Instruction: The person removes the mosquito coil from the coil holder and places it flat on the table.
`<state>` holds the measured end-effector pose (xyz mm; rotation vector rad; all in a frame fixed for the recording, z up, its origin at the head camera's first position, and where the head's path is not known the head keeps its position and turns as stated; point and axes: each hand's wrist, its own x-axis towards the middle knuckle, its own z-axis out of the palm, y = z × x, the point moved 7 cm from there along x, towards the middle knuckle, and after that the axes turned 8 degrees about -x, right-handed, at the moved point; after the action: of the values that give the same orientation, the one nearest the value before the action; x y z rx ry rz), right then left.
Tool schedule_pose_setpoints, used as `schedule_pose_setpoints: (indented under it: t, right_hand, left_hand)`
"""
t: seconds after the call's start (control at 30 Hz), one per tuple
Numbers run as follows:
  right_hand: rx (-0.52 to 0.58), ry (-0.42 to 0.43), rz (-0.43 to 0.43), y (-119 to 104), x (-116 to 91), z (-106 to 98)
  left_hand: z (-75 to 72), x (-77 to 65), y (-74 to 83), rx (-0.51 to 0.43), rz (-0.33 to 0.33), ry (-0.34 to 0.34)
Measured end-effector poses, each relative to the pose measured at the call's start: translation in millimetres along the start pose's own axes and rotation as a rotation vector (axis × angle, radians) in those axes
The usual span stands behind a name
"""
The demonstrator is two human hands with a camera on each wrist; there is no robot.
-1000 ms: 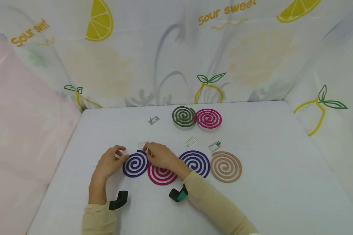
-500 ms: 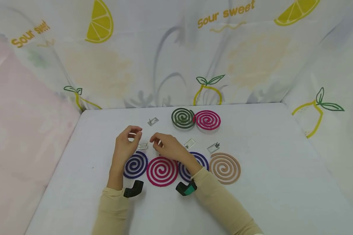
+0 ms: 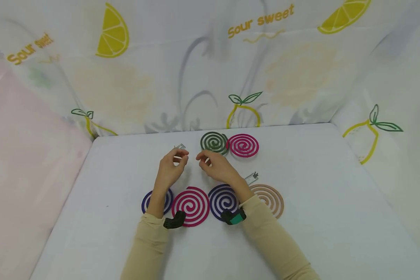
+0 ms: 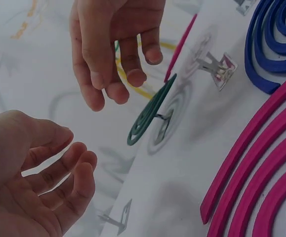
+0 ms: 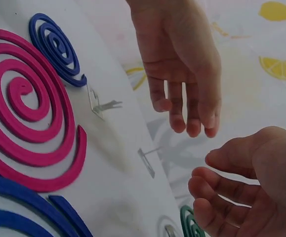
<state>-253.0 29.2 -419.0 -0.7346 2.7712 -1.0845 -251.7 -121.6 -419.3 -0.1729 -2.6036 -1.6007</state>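
My left hand (image 3: 170, 166) and right hand (image 3: 218, 166) hover facing each other over the middle of the table, fingers loosely bent and fingertips apart. Both wrist views show nothing held. Behind the left hand, a metal mosquito-coil stand (image 3: 180, 146) is partly hidden. A green mosquito coil (image 3: 213, 142) sits raised on a stand just beyond the right hand, beside a raised pink coil (image 3: 243, 145). Under the forearms lie a blue coil (image 5: 37, 39), a pink coil (image 3: 190, 206), another blue coil (image 3: 225, 203) and a tan coil (image 3: 280, 202), in a row.
A metal stand with an upright prong (image 3: 252, 177) lies behind the tan coil, by the right wrist. Another small stand (image 5: 97, 101) shows near the left blue coil in the right wrist view. A printed cloth wall (image 3: 133, 93) rises at the table's back edge.
Both hands have moved away from the left blue coil, towards the back and right, and now face each other. The coils keep their places, and the head view has shifted slightly.
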Motion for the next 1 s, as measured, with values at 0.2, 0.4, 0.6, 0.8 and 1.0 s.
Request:
schedule_pose_setpoints:
  t: [0.2,0.4,0.6,0.8,1.0]
  right_hand:
    - [0.014,0.029,0.056,19.5,-2.1,-20.1]
    - [0.016,0.068,0.145,41.4,-7.8,-39.5]
    - [0.043,0.11,0.17,57.3,-14.5,-52.8]
    - [0.051,0.173,0.192,71.3,-22.6,-66.8]
    - [0.047,0.238,0.251,95.9,-33.9,-85.1]
  left_hand:
    - [26.5,13.7,-3.1,-0.14,-0.039,-0.055]
    - [48.0,23.8,0.6,-0.164,-0.026,-0.113]
    - [64.6,29.1,3.2,-0.17,-0.008,-0.167]
    - [80.8,37.8,10.3,-0.147,0.059,-0.227]
    - [102.6,48.1,15.7,-0.064,0.085,-0.316]
